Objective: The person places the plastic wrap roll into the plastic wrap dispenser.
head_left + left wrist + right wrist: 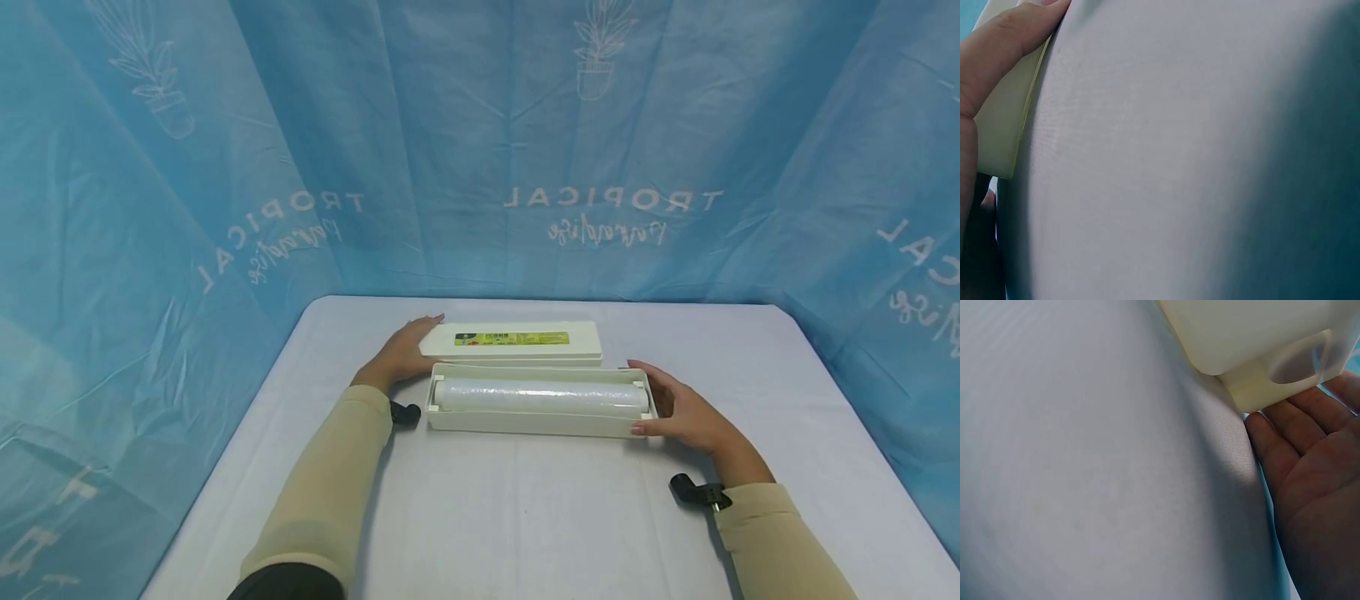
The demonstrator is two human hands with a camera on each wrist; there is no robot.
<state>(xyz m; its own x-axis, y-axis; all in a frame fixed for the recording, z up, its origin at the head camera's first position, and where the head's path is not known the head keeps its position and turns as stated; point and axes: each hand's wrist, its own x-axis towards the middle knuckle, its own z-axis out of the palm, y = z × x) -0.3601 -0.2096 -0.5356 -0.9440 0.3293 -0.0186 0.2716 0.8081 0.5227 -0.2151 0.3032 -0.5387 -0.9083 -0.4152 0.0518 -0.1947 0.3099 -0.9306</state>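
Observation:
A long cream plastic cling film box (532, 426) lies uncovered on the table, with a shiny roll of cling film (540, 397) inside it. Right behind it is the matching lid (517, 352), which bears a yellow-green label (512, 338). My left hand (400, 354) grips the lid's left end; in the left wrist view its thumb (1007, 50) presses along the lid's side. At the box's right end, my right hand (693, 417) holds on, thumb at the front and fingers behind. The right wrist view shows the fingers (1272, 444) against the box end (1254, 334), beside an oval cutout.
A white cloth covers the table (517, 517). Blue printed curtains (450, 150) hang close around its back and sides. A black wrist camera mount (405, 415) sits by the left cuff and another mount (697, 492) by the right cuff.

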